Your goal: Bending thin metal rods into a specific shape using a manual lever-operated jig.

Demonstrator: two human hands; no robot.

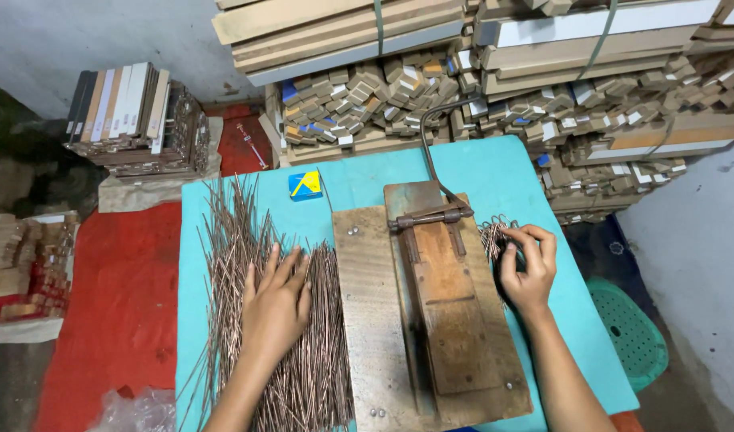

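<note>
Looking down from the head view, the left hand (pixel 277 300) lies flat, fingers released, on the loose copper-coloured rods (pixel 303 360) spread over the turquoise worktop (pixel 351 180), keeping them handy; the right hand (pixel 527 268) grasps bent hooks (pixel 491 236) just beside the wooden lever press (pixel 435 304).

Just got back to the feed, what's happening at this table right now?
A person works at a turquoise table. The left hand lies flat on a heap of thin metal rods. The right hand holds a small bunch of bent wire pieces beside a rusty lever jig on a wooden board. A small blue and yellow box sits behind the rods.
</note>
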